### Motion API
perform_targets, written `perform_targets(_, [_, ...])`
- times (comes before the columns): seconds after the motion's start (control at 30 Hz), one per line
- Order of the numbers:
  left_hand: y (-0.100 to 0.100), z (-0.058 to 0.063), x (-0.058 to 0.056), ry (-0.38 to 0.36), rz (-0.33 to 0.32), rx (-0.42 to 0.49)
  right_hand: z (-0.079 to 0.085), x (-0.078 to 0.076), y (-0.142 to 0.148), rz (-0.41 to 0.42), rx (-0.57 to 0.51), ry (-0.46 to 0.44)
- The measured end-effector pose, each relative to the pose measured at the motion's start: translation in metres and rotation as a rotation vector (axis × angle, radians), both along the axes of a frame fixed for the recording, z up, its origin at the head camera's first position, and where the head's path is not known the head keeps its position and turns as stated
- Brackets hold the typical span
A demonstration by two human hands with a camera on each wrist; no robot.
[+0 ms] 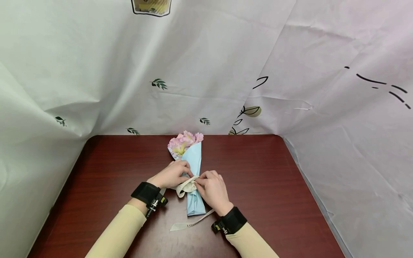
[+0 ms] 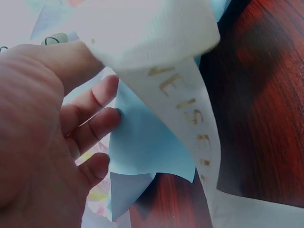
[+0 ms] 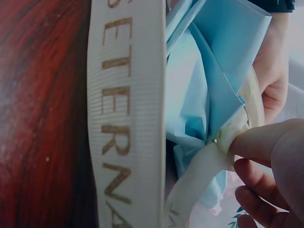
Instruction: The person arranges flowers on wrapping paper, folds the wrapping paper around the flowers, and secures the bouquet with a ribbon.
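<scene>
A small bouquet of pink flowers (image 1: 184, 141) in light blue wrapping paper (image 1: 195, 156) lies on the table, blooms toward the far edge. A cream ribbon (image 1: 185, 186) with gold lettering circles the wrap's narrow middle, with a loop on its left. From the left, my left hand (image 1: 172, 173) pinches the ribbon; in the left wrist view a ribbon loop (image 2: 156, 33) covers its fingertips. My right hand (image 1: 214, 189) pinches the ribbon at the gathered spot between thumb and forefinger, as the right wrist view shows. Blue paper (image 3: 190, 90) bunches beside those fingertips.
A loose ribbon tail (image 1: 184, 226) trails over the dark red-brown table (image 1: 258, 179) below the wrap. White patterned cloth (image 1: 200, 71) hangs behind the table and along its sides. Both wrists wear black straps (image 1: 235, 219) with small cameras.
</scene>
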State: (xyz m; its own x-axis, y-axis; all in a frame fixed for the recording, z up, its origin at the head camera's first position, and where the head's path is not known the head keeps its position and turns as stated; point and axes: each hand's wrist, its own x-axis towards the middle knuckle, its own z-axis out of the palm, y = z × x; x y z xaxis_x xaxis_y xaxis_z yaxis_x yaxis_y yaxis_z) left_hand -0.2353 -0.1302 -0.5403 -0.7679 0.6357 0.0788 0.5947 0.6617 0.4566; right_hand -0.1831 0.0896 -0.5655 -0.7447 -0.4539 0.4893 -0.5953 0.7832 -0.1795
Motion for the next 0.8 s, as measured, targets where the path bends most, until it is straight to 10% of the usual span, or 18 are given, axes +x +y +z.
perform_targets(0.23, [0.001, -0.002, 0.000, 0.039, 0.058, 0.067, 0.000, 0.001, 0.001, -0.008, -0.039, -0.021])
perform_targets(0.8, [-0.018, 0.005, 0.028, 0.030, 0.520, 0.473, 0.018, -0.004, 0.026, -0.058, -0.560, -0.265])
